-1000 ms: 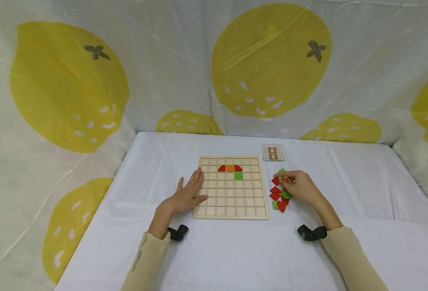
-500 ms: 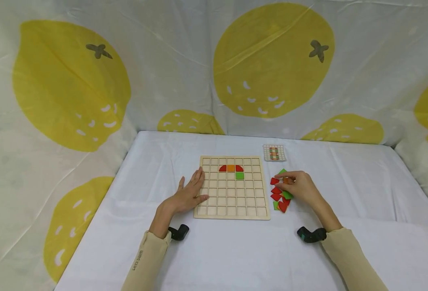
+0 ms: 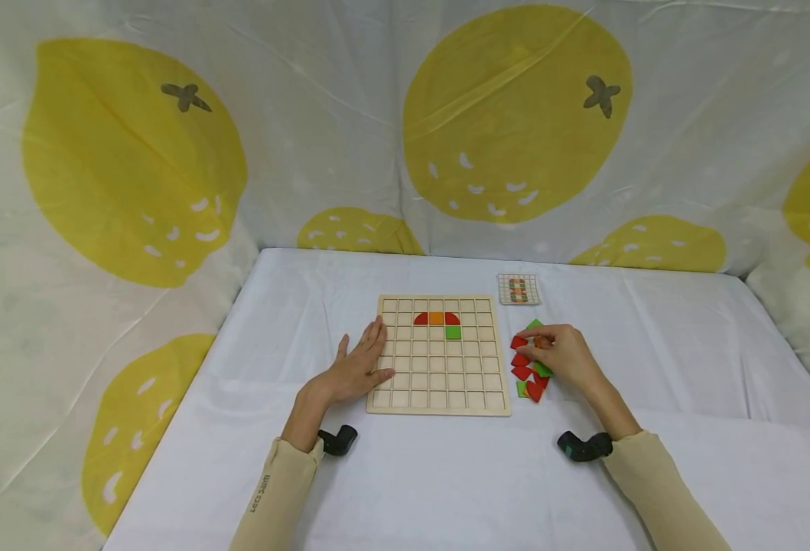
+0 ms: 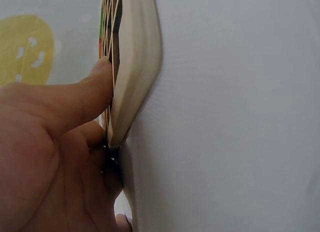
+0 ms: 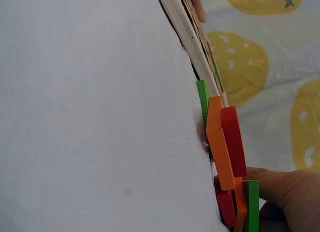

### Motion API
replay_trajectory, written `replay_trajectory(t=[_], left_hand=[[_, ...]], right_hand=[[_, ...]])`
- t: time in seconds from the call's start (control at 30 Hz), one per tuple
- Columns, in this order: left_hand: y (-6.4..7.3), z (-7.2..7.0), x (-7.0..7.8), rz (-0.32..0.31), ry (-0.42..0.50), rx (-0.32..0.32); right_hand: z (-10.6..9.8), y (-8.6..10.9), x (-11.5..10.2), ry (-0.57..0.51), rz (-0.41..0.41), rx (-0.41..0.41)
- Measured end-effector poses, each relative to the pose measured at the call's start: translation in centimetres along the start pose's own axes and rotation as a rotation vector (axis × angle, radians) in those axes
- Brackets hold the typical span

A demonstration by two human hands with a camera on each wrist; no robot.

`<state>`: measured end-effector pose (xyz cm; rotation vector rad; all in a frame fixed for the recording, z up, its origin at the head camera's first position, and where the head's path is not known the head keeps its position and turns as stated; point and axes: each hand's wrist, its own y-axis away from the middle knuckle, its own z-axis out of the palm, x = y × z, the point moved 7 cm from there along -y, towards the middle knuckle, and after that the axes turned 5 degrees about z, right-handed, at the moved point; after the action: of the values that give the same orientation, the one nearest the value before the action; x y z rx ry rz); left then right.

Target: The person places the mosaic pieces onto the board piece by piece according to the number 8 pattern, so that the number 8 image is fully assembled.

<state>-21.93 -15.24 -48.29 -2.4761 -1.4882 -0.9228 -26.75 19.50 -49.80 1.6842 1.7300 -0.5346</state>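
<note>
My left hand (image 3: 352,371) lies with straight, spread fingers on the left edge of a wooden grid board (image 3: 439,383); its thumb rests over the board's rim in the left wrist view. On the board sit two red quarter-round tiles (image 3: 421,319), an orange square tile (image 3: 435,318) between them and a green square tile (image 3: 453,332) below the right one. Over the loose tiles right of the board, my right hand (image 3: 570,356) pinches a red tile (image 3: 518,343) between thumb and forefinger. Its fingertips are hidden behind stacked tiles in the right wrist view.
Loose red tiles (image 3: 521,373), green and orange ones among them, overlap in a small heap beside the board. A small pattern card (image 3: 518,289) lies behind the heap. White cloth (image 3: 446,482) covers the table, and a lemon-print curtain (image 3: 349,138) hangs behind it.
The red tile at my right fingertips has turned and shifted slightly left, as the thumb and forefinger closed around it. My left hand has stayed on the board.
</note>
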Motion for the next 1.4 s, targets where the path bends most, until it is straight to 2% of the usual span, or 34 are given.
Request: replay_trajectory(t=[0.33,0.5,0.77,0.87,1.03,1.4], left_hand=[[0.0,0.0,-0.3,-0.01,0.005,0.01],[0.0,0.0,-0.2,-0.006,0.011,0.006],[0.0,0.1,-0.1,0.003,0.021,0.0],[-0.1,0.3,-0.3,0.007,0.039,0.0],[-0.3,0.6,-0.6,0.007,0.05,-0.008],[0.0,0.0,-0.1,0.019,0.02,0.008]], right_hand=[[0.1,0.0,-1.7,-0.045,-0.06,0.012],[1.3,0.1,-3.2,-0.071,-0.091,-0.031],[3.7,-0.2,-6.9,-0.095,-0.197,-0.085],[4.8,-0.4,-7.7,-0.092,-0.201,-0.124],[6.0,-0.7,-8.3,-0.075,-0.197,-0.161],[6.0,-1.0,-8.0,-0.076,-0.217,-0.13]])
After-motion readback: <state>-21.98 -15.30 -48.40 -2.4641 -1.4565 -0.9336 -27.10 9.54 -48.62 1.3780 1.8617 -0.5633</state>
